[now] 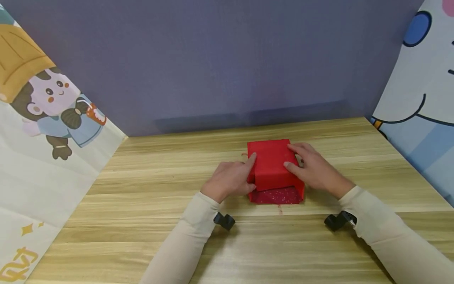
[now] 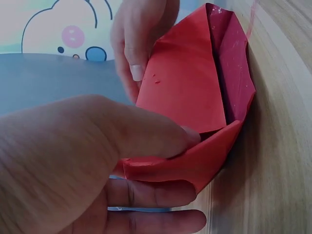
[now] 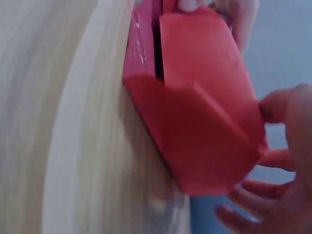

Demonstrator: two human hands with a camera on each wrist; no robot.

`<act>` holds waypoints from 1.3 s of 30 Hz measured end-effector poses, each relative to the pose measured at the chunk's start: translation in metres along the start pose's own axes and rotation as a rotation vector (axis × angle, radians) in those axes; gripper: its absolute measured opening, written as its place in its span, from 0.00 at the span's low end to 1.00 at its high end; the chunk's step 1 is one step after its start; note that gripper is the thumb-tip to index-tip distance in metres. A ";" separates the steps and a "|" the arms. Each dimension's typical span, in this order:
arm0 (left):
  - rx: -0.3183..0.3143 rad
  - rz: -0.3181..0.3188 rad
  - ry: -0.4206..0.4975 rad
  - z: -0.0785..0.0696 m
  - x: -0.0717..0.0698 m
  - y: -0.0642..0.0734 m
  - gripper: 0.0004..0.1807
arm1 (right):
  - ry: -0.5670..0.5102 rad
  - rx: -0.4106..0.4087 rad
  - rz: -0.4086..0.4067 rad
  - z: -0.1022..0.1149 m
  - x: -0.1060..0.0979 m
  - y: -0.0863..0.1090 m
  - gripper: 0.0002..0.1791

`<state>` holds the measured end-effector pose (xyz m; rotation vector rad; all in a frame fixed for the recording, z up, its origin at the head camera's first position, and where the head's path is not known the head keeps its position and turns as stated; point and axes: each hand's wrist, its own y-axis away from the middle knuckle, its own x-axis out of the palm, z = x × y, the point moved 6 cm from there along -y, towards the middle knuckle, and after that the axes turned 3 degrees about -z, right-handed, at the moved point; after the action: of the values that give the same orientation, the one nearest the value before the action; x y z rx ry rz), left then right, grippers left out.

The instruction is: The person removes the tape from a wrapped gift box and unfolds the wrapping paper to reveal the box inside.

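Observation:
A red folded-paper box [image 1: 271, 165] sits on the wooden table. Its top panel [image 2: 180, 83] slopes over the inside, and at the near end a dark red, white-specked strip [image 1: 278, 196] shows. My left hand [image 1: 230, 179] is at the left side of the box; in the left wrist view its thumb lies inside the side flap [image 2: 214, 151] and its fingers outside, pinching it. My right hand [image 1: 317, 167] holds the right edge, with thumb and index finger on the top panel. In the right wrist view, the other right-hand fingers [image 3: 253, 195] curl by the box's outer corner.
A grey-blue partition [image 1: 227, 67] stands along the back of the table [image 1: 159, 236]. Printed cartoon sheets flank it, a child figure [image 1: 60, 102] on the left and a white character [image 1: 422, 79] on the right. Black wrist cameras [image 1: 224, 221] sit under both sleeves.

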<state>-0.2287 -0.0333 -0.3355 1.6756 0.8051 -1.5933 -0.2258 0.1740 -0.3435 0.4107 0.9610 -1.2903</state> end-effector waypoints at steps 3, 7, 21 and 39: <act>0.008 -0.003 0.009 0.000 0.000 0.000 0.47 | 0.100 -0.090 -0.041 0.016 0.000 0.001 0.31; 0.013 -0.090 -0.021 -0.001 -0.005 0.000 0.41 | 0.173 -0.195 -0.016 0.034 0.007 0.006 0.32; 0.034 -0.155 -0.136 -0.006 -0.009 0.000 0.37 | 0.238 -0.216 -0.127 0.037 -0.004 0.008 0.29; 0.294 -0.480 -0.125 -0.034 -0.014 0.003 0.18 | 0.428 -0.221 -0.346 0.055 -0.052 0.014 0.17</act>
<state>-0.2080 -0.0071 -0.3207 1.6354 0.9992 -2.2141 -0.1918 0.1696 -0.2752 0.3651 1.5741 -1.4132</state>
